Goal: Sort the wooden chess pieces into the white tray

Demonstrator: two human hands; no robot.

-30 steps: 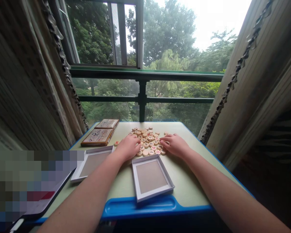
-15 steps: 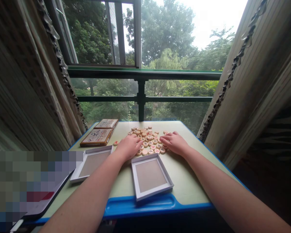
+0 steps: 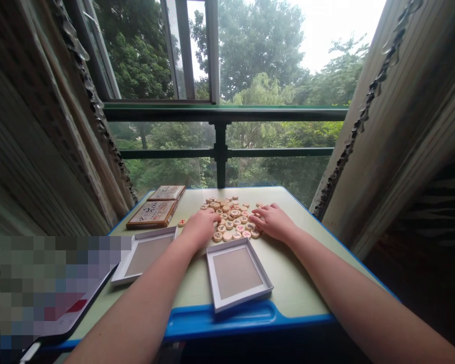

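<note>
Round wooden Chinese chess pieces [image 3: 229, 224] with red and black characters lie in a loose cluster mid-table. My left hand [image 3: 201, 226] rests at the cluster's left side, fingers loosely bent against the nearest pieces and hiding some of them. On the right edge, my right hand [image 3: 275, 221] lies palm down, its fingers apart and touching pieces there. Neither hand shows a piece lifted. Close in front of the cluster sits a shallow white box tray [image 3: 215, 298]. One red-marked piece [image 3: 182, 222] lies apart, left of my left hand.
A second shallow box tray [image 3: 119, 277] is partly behind my left forearm. Two brown printed box lids [image 3: 151, 212] lie at the table's back left. The pale table [image 3: 296, 288] has a blue rim. A blurred-out device [image 3: 60, 298] occupies the left corner.
My left hand's fingers have drawn back a little from the pieces, baring more at the cluster's front left. My right hand has barely moved, its fingers slightly more spread.
</note>
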